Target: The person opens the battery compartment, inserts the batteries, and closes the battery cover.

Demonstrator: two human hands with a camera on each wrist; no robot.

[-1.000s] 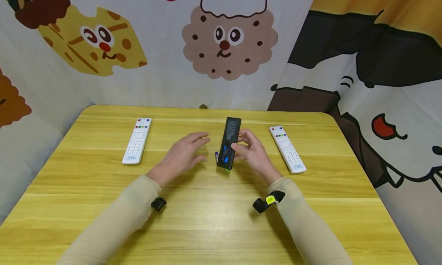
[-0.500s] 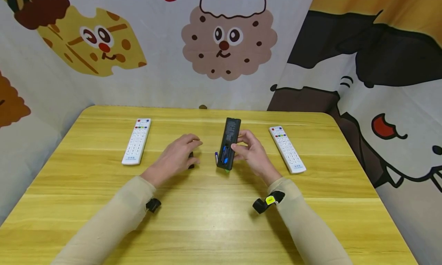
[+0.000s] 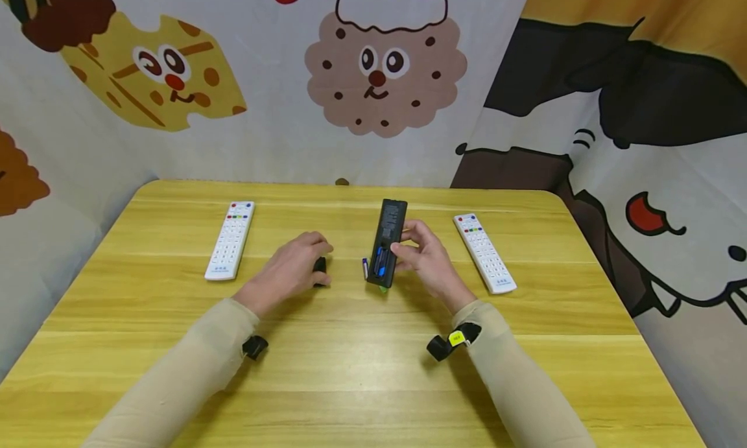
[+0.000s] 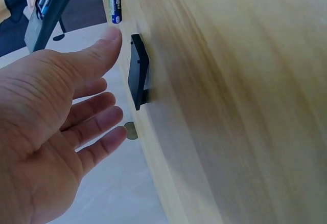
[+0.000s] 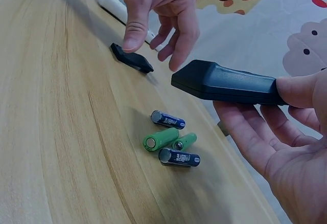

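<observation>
A: Status of the right hand (image 3: 428,257)?

B: Gripping. Its thumb and fingers pinch the black remote (image 3: 390,224), raised above the wooden table (image 3: 362,389), back face toward the head camera. Blue shapes like cells show in the uncovered compartment.

A: And the left hand (image 3: 286,266)?

B: Gripping nothing; its fingers are loosely extended, the thumb held apart. It is just beside the black cover (image 4: 137,73), which lies on the table (a gap shows between thumb tip and cover in the left wrist view).

A: Loose batteries?

B: Four on the table, below the black remote. Per the right wrist view, a large green battery (image 5: 162,138) and a small green battery (image 5: 186,141) lie between two blue batteries (image 5: 180,157).

A: Other items?

B: Two white remotes (image 3: 230,240), buttons up, one outward of each hand. A printed curtain (image 3: 274,146) hangs behind the table.
</observation>
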